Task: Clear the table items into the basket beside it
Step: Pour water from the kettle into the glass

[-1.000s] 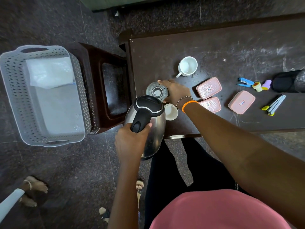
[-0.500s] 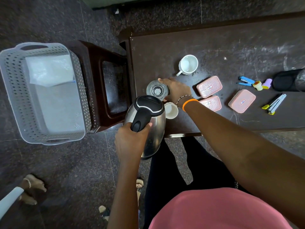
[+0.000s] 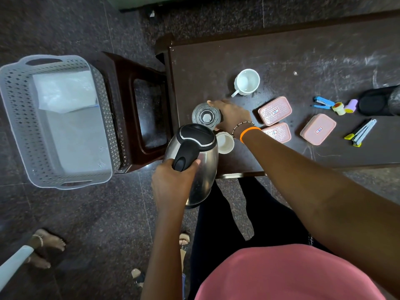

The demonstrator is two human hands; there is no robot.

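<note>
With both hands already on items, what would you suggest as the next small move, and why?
Probably swing the kettle left into the basket: the left hand already grips its handle, the basket sits on that side, and the right hand only holds the glass.

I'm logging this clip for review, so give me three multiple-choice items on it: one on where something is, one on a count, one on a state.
1. Where is the basket?
A. on the table
B. on the floor to the left of the table
C. on the person's lap

2. How many pink lidded boxes lie on the table?
A. one
B. three
C. five

3. What is the left hand doing?
A. gripping the kettle by its black handle
B. resting flat on the table
C. reaching into the basket

Answers: 1 B, the basket sits on the floor beyond the dark stool. 2 B, three pink boxes lie near the right hand. 3 A, its fingers curl round the handle.
</note>
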